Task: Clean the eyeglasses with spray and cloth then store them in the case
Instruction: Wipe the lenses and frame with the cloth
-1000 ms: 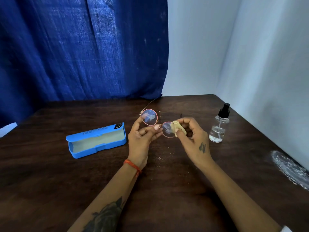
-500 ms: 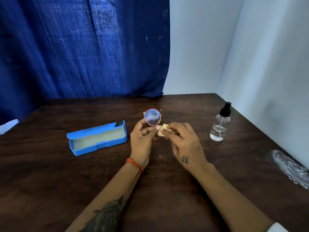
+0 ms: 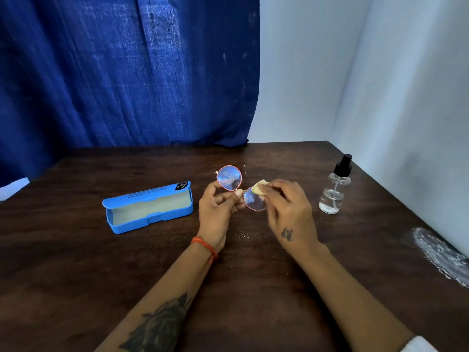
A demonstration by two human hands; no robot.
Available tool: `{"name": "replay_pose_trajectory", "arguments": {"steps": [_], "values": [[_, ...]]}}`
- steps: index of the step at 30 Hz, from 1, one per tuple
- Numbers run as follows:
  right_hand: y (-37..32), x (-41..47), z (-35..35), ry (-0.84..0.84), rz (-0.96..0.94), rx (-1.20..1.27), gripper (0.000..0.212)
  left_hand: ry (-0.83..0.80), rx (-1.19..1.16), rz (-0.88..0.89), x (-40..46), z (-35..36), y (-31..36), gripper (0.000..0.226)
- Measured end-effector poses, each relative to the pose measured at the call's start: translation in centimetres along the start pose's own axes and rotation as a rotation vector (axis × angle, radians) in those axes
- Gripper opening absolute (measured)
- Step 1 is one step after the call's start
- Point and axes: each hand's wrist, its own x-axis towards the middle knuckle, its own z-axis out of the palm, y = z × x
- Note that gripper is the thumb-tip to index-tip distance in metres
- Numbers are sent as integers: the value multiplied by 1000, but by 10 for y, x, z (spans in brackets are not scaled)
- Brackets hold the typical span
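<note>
Round eyeglasses (image 3: 229,178) with a thin pink-red frame are held above the dark wooden table (image 3: 76,262). My left hand (image 3: 215,212) pinches them at the bridge. My right hand (image 3: 289,212) presses a small yellowish cloth (image 3: 258,188) against the top of the right lens, which shows partly below the cloth. The left lens is uncovered. An open blue case (image 3: 149,207) lies on the table left of my hands, with nothing inside. A clear spray bottle (image 3: 335,189) with a black nozzle stands to the right.
A blue curtain (image 3: 127,72) hangs behind the table, with pale walls behind and to the right. A white scuffed patch (image 3: 441,252) marks the table near its right edge. Small specks (image 3: 248,235) lie on the wood between my wrists.
My right hand has slid off the right lens toward its upper edge, so the lens shows again. The glasses have tilted a little in my left hand.
</note>
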Motion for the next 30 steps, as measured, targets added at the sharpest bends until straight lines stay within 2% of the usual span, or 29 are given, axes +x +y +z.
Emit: {"name": "replay_pose_trajectory", "arguments": {"steps": [8,13,17,23,30], "values": [[-11,-6,5,-198,-149,106,28,43,58,-13,4,-3,-4,25],[-2,-2,-5,-68,-32,151,15,19,25,-6,3,-1,-2,20],[1,1,-5,22,12,97,17,25,31,-9,3,-1,0,19],[-4,0,4,-54,-45,49,21,32,23,-35,1,0,-1,19],[-4,-2,6,-161,-177,119,20,47,30,-36,4,-2,-4,19]]}}
